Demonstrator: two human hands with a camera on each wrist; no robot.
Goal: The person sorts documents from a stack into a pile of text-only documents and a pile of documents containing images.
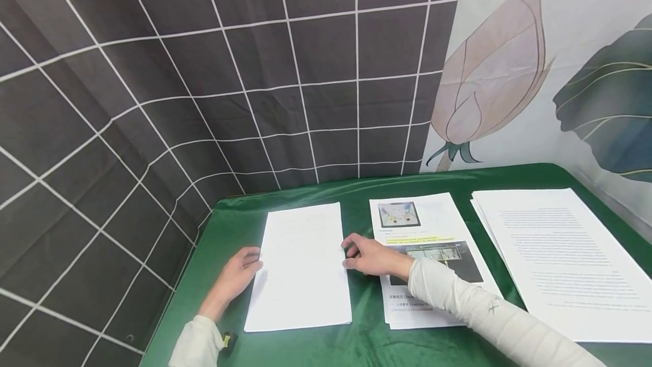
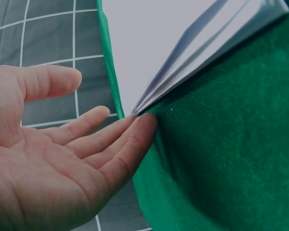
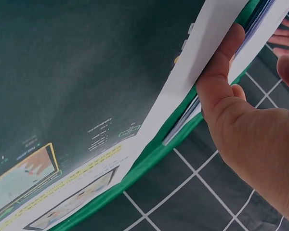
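Observation:
A stack of white paper sheets [image 1: 300, 268] with faint print lies upright on the left part of the green cloth. My left hand [image 1: 235, 276] is at its left edge; in the left wrist view the fingertips [image 2: 147, 122] touch the stack's side, where the sheets fan slightly apart, and the thumb stands away from the paper. On the opposite side, my right hand [image 1: 370, 256] reaches across a second printed stack [image 1: 407, 313], its thumb and fingers at the first stack's right edge. Neither hand curls round the sheets.
The middle stack carries pictures and yellow-highlighted lines. A third stack of text pages [image 1: 575, 259] lies at the right, its sheets slightly offset. Green cloth [image 1: 367, 310] covers the table. A small dark object [image 1: 229, 342] is by the left sleeve. A gridded curtain [image 1: 326, 72] hangs behind.

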